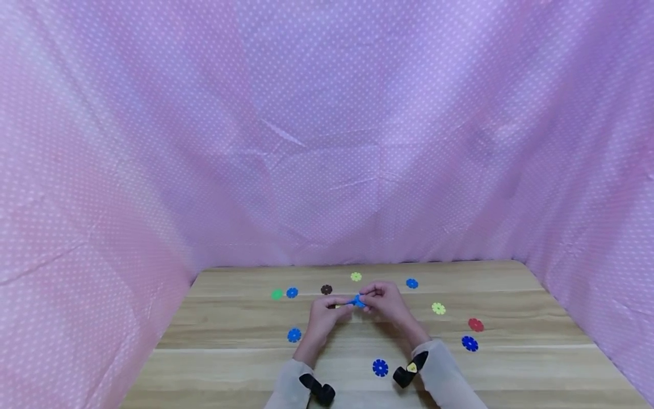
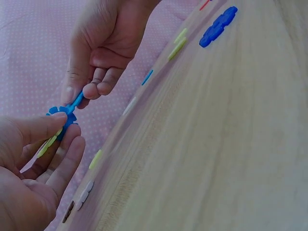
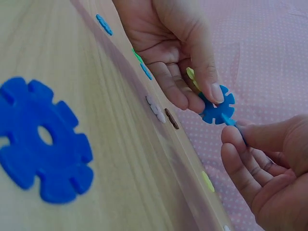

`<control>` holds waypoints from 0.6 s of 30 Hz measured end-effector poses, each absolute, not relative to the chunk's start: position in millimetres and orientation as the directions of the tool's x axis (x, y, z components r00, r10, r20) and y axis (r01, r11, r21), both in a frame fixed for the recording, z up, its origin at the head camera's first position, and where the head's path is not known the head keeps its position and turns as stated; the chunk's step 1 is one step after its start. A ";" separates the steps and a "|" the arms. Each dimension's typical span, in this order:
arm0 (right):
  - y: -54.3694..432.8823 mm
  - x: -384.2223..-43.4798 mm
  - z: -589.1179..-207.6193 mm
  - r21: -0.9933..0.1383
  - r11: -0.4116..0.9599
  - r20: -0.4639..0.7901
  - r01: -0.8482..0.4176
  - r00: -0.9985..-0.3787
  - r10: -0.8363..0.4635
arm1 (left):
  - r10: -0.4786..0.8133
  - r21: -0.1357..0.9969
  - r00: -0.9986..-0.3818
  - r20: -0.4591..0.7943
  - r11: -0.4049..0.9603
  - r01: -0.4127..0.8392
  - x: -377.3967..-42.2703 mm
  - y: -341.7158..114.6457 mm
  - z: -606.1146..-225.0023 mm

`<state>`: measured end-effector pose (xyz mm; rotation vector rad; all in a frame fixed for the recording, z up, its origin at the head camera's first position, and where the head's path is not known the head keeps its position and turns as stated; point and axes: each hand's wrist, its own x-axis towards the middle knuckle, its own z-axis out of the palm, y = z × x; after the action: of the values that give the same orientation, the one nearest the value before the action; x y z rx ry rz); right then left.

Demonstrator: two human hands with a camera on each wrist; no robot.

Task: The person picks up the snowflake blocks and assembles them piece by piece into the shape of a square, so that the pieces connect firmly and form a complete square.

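Observation:
My left hand (image 1: 323, 319) pinches a light-blue notched plastic disc (image 3: 222, 98) between thumb and fingers. A yellow notched disc (image 2: 49, 144) sticks out beside it, partly hidden by the same fingers. My right hand (image 1: 388, 302) pinches a second light-blue disc (image 2: 77, 100), seen nearly edge-on and mostly covered by the fingertips. Its edge meets the rim of the first blue disc at an angle, notch to notch. Both hands are raised over the middle of the wooden table (image 1: 230, 363), fingertips close together.
Loose notched discs lie around the hands: a dark-blue disc (image 1: 380, 367) in front, a light-blue disc (image 1: 294, 335) and a green disc (image 1: 277, 294) at left, a brown disc (image 1: 326, 289) behind, a red disc (image 1: 476, 325) at right. A pink dotted curtain (image 1: 327, 170) surrounds the table.

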<state>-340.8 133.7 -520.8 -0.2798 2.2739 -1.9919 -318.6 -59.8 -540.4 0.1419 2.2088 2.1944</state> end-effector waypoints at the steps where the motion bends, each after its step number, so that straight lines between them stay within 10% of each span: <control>1: 133.2 -340.6 -520.7 -0.990 0.121 0.042 -0.067 -0.979 -0.200 | 0.077 0.999 -0.996 0.048 0.002 0.048 -318.5 -59.3 -540.7; 18: 140.4 -339.6 -513.6 -0.998 0.064 0.012 -0.028 -0.972 -0.234 | 0.091 0.999 -0.995 0.041 0.000 0.041 -317.2 -57.1 -538.3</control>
<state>-339.6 140.4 -513.6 -0.2698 2.1751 -2.0332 -317.2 -57.1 -538.3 0.1454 2.1960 2.1925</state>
